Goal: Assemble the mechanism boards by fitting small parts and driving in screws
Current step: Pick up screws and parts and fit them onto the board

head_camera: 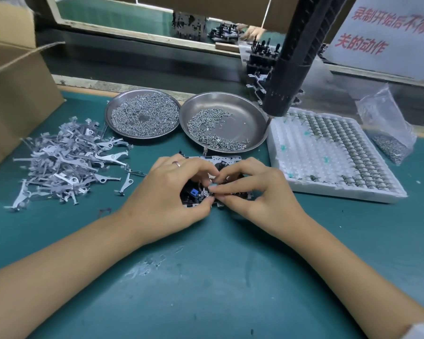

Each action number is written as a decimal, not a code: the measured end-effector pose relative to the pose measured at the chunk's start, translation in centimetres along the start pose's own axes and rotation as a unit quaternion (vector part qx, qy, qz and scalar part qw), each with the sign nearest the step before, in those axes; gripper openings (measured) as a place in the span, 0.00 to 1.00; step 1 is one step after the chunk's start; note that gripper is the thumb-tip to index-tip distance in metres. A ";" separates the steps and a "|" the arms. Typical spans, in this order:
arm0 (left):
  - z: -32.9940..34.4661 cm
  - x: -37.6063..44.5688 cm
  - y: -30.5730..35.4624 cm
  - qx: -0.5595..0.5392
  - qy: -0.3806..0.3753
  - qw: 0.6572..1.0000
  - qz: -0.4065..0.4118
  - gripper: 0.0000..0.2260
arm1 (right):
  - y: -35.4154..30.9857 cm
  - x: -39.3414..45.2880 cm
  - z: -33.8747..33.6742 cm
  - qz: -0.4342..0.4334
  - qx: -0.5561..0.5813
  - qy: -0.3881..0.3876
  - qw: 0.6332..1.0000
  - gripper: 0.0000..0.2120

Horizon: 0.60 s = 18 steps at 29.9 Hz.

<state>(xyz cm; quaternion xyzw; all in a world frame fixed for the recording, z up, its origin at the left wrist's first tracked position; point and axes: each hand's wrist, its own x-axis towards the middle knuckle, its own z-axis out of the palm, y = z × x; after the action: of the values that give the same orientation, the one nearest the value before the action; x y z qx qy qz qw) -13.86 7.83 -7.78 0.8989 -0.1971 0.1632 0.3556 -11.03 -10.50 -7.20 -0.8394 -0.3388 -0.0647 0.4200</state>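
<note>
head view, mechanism board (216,160) – black and metal, blue part, both hands' fingers (207,167) pinching it

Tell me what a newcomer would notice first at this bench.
First, the left hand and right hand meeting at centre, fingers pinching small parts on a mechanism board. Behind them sit two steel dishes of screws, with a heap of grey metal levers to the left. A black hanging screwdriver looms over a white parts tray on the right.

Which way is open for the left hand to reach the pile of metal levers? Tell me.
Probably yes, leftward: only bare mat lies between the left hand and the lever pile. But its fingers now hold the mechanism board, so it must let go first.
</note>
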 end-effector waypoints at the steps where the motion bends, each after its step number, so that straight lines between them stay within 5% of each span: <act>1: 0.0 0.0 0.0 -0.002 0.002 1.000 0.000 0.15 | -0.1 0.0 0.0 0.001 -0.001 0.003 1.000 0.08; 4: 0.0 0.1 -0.1 -0.005 0.004 1.000 0.005 0.12 | -0.7 0.2 -0.6 -0.014 -0.010 0.133 0.991 0.08; 8: -0.1 0.1 -0.2 -0.039 -0.003 0.999 -0.006 0.10 | -1.0 2.6 -3.6 0.012 0.014 0.378 0.926 0.16; 12: -0.2 0.2 0.0 -0.053 -0.002 0.998 -0.016 0.10 | -1.5 7.5 -7.6 0.049 0.084 0.326 0.940 0.35; 18: -0.2 0.3 0.1 -0.068 0.008 0.997 -0.019 0.11 | -3.1 10.7 -7.4 0.004 0.156 0.363 0.919 0.30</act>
<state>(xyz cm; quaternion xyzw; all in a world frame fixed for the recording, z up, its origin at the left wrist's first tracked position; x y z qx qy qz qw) -13.66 7.80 -7.43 0.8749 -0.1877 0.1495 0.4207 -3.54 -9.25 3.74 -0.6836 -0.1657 -0.3094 0.6399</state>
